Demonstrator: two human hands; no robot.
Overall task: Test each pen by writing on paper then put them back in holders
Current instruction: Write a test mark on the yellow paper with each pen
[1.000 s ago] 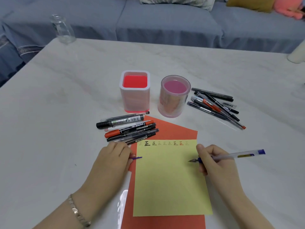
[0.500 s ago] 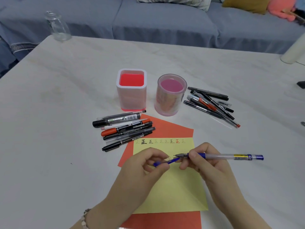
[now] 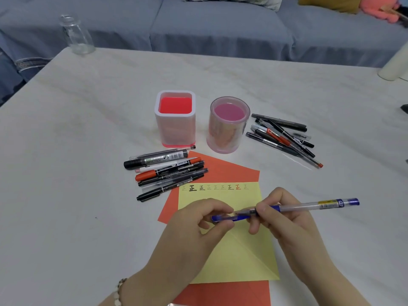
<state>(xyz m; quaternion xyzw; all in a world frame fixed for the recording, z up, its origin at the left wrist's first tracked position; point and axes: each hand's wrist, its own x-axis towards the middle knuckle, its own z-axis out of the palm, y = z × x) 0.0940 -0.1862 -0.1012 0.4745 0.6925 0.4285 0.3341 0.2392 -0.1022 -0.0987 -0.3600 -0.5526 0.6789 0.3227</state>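
My right hand (image 3: 287, 219) grips a clear blue gel pen (image 3: 313, 205) lying level above the yellow paper (image 3: 238, 257). My left hand (image 3: 196, 226) pinches the pen's blue cap (image 3: 223, 218), and the cap sits over the pen's tip. The yellow paper carries a row of written characters along its top and lies on an orange sheet (image 3: 225, 168). Behind stand a square white-and-red holder (image 3: 175, 120) and a round pink holder (image 3: 228, 127), neither with a pen inside.
A pile of several pens (image 3: 167, 171) lies left of the paper, another pile of several pens (image 3: 284, 138) right of the round holder. A glass jar (image 3: 76, 35) stands at the table's far left corner, a white cylinder (image 3: 395, 67) at the far right. A blue sofa runs behind.
Both hands rose off the paper and came together. The cap in my left hand met the pen's tip and now covers it.
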